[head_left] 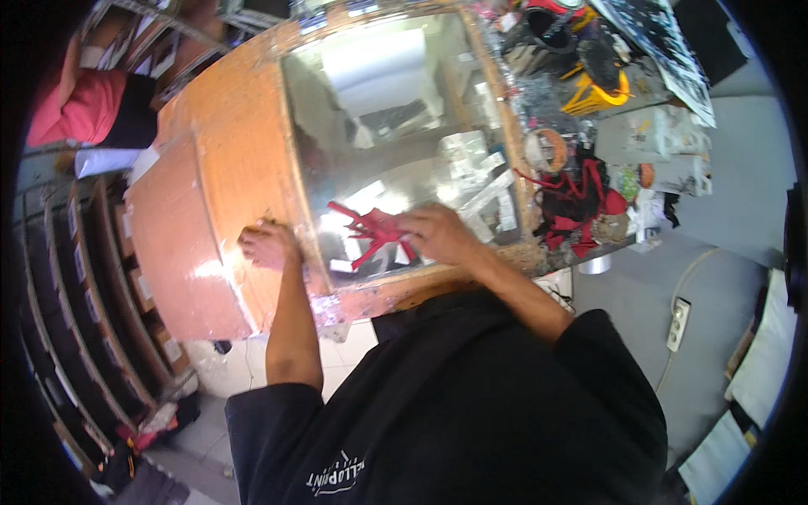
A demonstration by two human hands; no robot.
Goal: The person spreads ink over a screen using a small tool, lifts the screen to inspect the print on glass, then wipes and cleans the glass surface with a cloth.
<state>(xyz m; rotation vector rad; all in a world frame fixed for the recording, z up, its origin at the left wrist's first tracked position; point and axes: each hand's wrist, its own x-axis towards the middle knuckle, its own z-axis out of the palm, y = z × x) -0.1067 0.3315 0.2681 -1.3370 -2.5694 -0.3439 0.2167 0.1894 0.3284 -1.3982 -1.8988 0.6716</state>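
A red piece of several narrow strips joined at the middle (375, 231), perhaps cut material, lies over the glass panel (353, 168) set in the table. The fingers of my right hand (438, 234) are closed on its right side, and its other strips spread loose to the left. My left hand (271, 245) rests on the orange-brown wooden tabletop (244, 160) left of the glass. Its fingers are bent and a little apart, with nothing visible in them. White slips and small packets (471, 160) show under or on the glass; I cannot tell which.
Along the table's right side lie a tape roll (547, 150), red and black strappy pieces (581, 202) and yellow items (599, 93). Shelving (93, 295) stands at the left. A person in pink (80, 105) is at upper left. A power strip (678, 324) hangs at right.
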